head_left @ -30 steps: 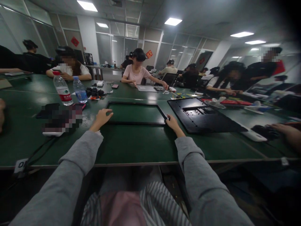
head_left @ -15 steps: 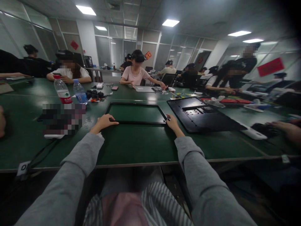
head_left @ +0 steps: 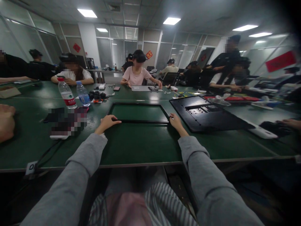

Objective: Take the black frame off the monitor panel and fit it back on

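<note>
A thin black rectangular screen bezel lies in front of me on the green table, with the tabletop showing through its opening. Its near left corner is pinched by my left hand, thumb along the near bar. My right hand grips the near right corner, fingers closed around the side bar. The near bar looks slightly raised, with a dark line below it on the table. Just right of my right hand rests a large black monitor back panel with a cut-out showing metal parts.
Two water bottles, one red-capped and one blue-capped, stand at the left. Near them lies a blurred-out device with a cable. A white object touches the back panel's right end. Co-workers' hands show at both sides; a person sits opposite.
My view has shifted slightly, moving most things rightward in the picture. Both hands keep their hold on the bezel, and its near bar seems lifted a little. A co-worker's hand reaches further in at left.
</note>
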Motion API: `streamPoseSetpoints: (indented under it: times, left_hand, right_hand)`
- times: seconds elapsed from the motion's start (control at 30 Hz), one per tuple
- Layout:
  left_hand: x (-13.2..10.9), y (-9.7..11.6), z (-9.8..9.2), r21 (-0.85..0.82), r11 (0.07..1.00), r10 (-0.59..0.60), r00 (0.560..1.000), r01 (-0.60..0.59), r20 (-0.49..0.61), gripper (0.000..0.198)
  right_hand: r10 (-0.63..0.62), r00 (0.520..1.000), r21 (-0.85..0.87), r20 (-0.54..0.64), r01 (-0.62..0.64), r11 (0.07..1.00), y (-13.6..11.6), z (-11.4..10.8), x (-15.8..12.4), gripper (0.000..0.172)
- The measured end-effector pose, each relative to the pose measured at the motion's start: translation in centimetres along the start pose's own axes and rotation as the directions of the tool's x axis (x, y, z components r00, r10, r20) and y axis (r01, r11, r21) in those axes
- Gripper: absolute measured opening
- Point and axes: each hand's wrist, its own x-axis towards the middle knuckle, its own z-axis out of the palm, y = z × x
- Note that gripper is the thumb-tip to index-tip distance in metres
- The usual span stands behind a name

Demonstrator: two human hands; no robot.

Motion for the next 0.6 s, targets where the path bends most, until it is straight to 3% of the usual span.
streamPoseSetpoints:
  times: [0.07, 0.17, 0.27, 0.33, 0.37, 0.47, 0.53, 0.57, 0.6]
  left_hand:
    - [0.1, -0.1, 0.0, -0.042, 0.999, -0.001, 1.0, 0.0, -0.022, 0.052]
    - [0.3, -0.6, 0.2, -0.094, 0.996, 0.004, 0.999, -0.009, -0.047, 0.05]
    - [0.7, -1.2, 0.5, -0.123, 0.992, -0.009, 0.999, 0.003, -0.049, 0.049]
    - [0.9, -1.5, 0.6, -0.138, 0.99, -0.018, 0.999, 0.011, -0.051, 0.048]
    - [1.0, -1.6, 0.6, -0.145, 0.989, -0.019, 0.999, 0.011, -0.05, 0.047]
    - [1.2, -1.8, 0.7, -0.169, 0.986, -0.015, 0.999, 0.007, -0.045, 0.047]
    - [1.4, -1.9, 0.7, -0.181, 0.983, -0.015, 0.999, 0.006, -0.048, 0.047]
    - [1.4, -1.9, 0.8, -0.186, 0.983, -0.019, 0.998, 0.009, -0.054, 0.047]
    - [1.5, -1.9, 0.8, -0.189, 0.982, -0.024, 0.998, 0.012, -0.061, 0.048]
  right_hand:
    - [0.0, 1.0, -0.022, -0.028, -0.001, 1.0, -0.5, -0.6, -0.1, 0.049]
    - [0.022, 0.985, -0.069, -0.17, -0.034, 0.997, -1.3, -2.3, -0.4, 0.055]
    - [0.063, 0.921, -0.088, -0.385, -0.105, 0.991, -1.6, -4.8, -0.6, 0.063]
    - [0.142, 0.827, -0.069, -0.544, -0.213, 0.975, -1.3, -6.6, -0.6, 0.069]
    - [0.196, 0.756, -0.041, -0.625, -0.283, 0.958, -1.0, -7.5, -0.5, 0.073]
    - [0.354, 0.485, 0.12, -0.8, -0.448, 0.886, 0.6, -10.0, -0.3, 0.084]
    - [0.444, 0.33, 0.253, -0.833, -0.487, 0.836, 2.2, -11.2, -0.6, 0.089]
    - [0.478, 0.287, 0.303, -0.83, -0.488, 0.819, 3.0, -11.6, -1.0, 0.091]
    - [0.475, 0.32, 0.3, -0.819, -0.468, 0.832, 3.8, -11.9, -1.5, 0.093]
